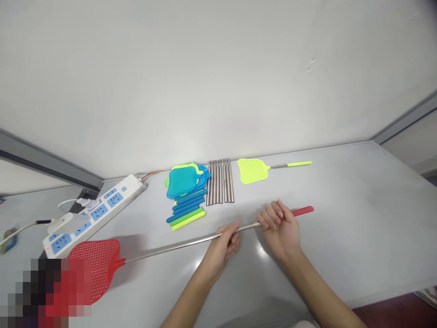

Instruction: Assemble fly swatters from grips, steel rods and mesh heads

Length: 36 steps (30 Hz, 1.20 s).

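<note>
A red fly swatter (164, 249) with a long metal rod lies across both hands, its mesh head at the left and its red grip at the right. My left hand (223, 246) is closed round the middle of the rod. Further right, my right hand (280, 230) wraps round the rod where it meets the red grip; the grip's end sticks out past the fingers. Beyond the hands, a yellow fly swatter (253, 171) with a short rod and yellow grip lies flat on the table.
Blue, green and yellow swatter heads (184, 181) are stacked near the wall. Loose coloured grips (188, 207) lie before them, with several metal rods (220, 182) alongside. A power strip (99, 212) with plugs and cables stands at the left of the grey table (358, 218).
</note>
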Tool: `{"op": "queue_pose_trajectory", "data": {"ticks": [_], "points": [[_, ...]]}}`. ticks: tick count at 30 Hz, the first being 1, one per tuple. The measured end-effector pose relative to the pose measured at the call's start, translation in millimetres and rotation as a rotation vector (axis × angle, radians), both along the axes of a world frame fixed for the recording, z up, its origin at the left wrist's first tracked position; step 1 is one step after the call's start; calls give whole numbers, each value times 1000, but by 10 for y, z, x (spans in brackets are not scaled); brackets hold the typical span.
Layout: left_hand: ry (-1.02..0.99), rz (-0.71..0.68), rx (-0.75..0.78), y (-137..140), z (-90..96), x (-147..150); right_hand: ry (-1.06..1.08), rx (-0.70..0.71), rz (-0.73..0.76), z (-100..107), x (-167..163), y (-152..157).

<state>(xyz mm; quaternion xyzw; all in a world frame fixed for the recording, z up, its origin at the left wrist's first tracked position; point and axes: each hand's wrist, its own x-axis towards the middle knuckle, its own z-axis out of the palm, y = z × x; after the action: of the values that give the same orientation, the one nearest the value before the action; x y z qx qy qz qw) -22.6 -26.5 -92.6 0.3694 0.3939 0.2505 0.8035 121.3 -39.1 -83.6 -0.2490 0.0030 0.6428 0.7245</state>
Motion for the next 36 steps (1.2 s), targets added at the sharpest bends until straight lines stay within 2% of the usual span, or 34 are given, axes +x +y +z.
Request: {"op": "queue_pose_trajectory", "data": {"ticks": [7,16,36], "points": [[29,-128,28,-54,7,36,47,-9,-66,-48,-6,-29],[-122,-214,-185,-31,14,37,13,-35,-139,-67,-75,-98],[-119,-208,-182,-42,30,66,52,-71,-169,-129,-141,-131]]}}
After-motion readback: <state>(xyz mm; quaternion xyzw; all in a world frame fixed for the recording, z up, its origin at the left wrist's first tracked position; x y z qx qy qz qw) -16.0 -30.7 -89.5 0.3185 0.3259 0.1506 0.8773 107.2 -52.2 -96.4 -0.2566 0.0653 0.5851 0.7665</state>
